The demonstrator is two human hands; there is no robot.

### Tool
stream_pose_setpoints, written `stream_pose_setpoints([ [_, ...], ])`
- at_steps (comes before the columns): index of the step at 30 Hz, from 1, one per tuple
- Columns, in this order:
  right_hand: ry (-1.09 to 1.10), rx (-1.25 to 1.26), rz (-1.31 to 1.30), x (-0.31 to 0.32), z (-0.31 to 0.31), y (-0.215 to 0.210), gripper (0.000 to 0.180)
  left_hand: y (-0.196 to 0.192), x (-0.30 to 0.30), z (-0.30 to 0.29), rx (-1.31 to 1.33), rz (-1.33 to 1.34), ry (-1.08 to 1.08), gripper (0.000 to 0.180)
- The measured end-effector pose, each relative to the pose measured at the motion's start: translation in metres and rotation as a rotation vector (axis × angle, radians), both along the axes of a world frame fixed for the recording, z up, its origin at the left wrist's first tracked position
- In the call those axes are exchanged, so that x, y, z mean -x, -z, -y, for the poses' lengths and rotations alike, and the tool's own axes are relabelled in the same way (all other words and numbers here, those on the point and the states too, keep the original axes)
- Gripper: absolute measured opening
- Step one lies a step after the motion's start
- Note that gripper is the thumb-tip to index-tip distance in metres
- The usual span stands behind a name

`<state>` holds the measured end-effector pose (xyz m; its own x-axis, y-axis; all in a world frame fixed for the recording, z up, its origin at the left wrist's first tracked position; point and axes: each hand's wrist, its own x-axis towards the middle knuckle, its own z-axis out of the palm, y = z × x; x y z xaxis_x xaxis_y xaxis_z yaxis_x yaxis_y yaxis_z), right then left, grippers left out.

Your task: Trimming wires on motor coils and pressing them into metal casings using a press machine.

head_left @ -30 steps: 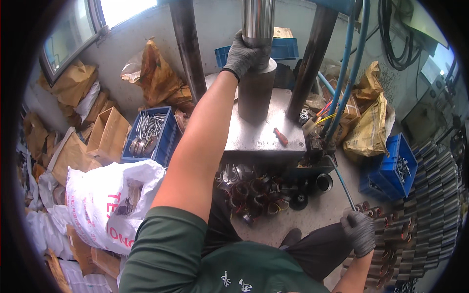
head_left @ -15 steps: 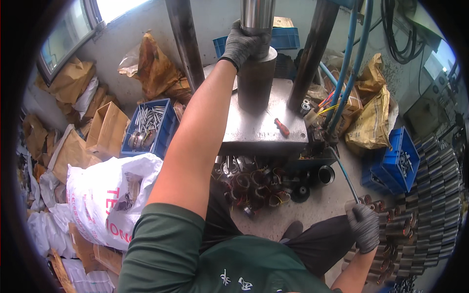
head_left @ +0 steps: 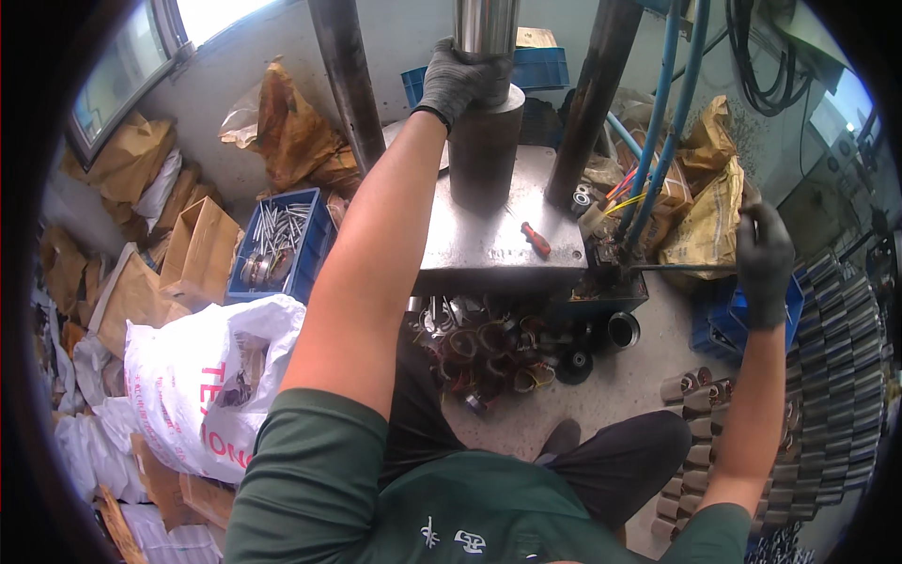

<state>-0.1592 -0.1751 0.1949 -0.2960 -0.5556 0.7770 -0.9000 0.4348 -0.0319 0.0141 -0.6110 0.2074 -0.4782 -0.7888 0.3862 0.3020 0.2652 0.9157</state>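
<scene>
Under the shiny press ram [head_left: 485,26], my left hand [head_left: 458,83] in a grey knitted glove is closed round a short grey metal part, mostly hidden by the fingers. That part sits on top of a dark upright metal cylinder [head_left: 484,155], which stands on the steel press table [head_left: 470,240]. Out to the right, my gloved right hand [head_left: 766,263] is at the end of a thin lever [head_left: 691,268] that runs sideways from the press. Its fingers look curled round the lever end. A screwdriver with a red handle [head_left: 536,239] lies on the press table.
Dark posts [head_left: 348,85] flank the ram, with blue hoses [head_left: 669,122] at right. Wound motor parts [head_left: 489,352] lie under the table. Stacked metal cylinders [head_left: 836,376] fill the right side. A blue bin of metal shafts [head_left: 287,240] and a white sack [head_left: 202,385] stand left.
My right hand has swung up and outward with the lever, which now lies sideways instead of slanting down. The left hand keeps its hold under the ram. The view has shifted slightly.
</scene>
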Motion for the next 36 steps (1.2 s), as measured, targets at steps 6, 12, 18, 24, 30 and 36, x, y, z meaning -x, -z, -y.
stream_pose_setpoints([
  [6,-0.071,-0.078,0.053,-0.015,0.017,-0.012,0.035,0.0,-0.011,0.003,0.091,0.059,-0.063,0.06],
  [12,-0.15,-0.567,0.358,-0.094,-0.079,0.046,0.032,0.03,0.006,0.046,0.276,-0.142,-0.043,0.058],
  [18,-0.031,-0.692,0.535,-0.147,-0.109,0.099,0.009,0.01,0.029,0.053,-1.047,-0.833,0.841,0.042],
  [24,0.092,-0.568,0.52,-0.155,-0.102,0.104,0.018,0.01,0.026,0.065,-1.225,-0.809,0.976,0.036],
  [30,0.137,-0.521,0.53,-0.155,-0.104,0.106,0.025,0.002,0.025,0.055,-1.348,-0.736,0.846,0.037],
  [36,0.137,-0.522,0.456,-0.153,-0.107,0.11,0.021,0.034,0.018,0.05,0.226,-0.164,0.093,0.06],
])
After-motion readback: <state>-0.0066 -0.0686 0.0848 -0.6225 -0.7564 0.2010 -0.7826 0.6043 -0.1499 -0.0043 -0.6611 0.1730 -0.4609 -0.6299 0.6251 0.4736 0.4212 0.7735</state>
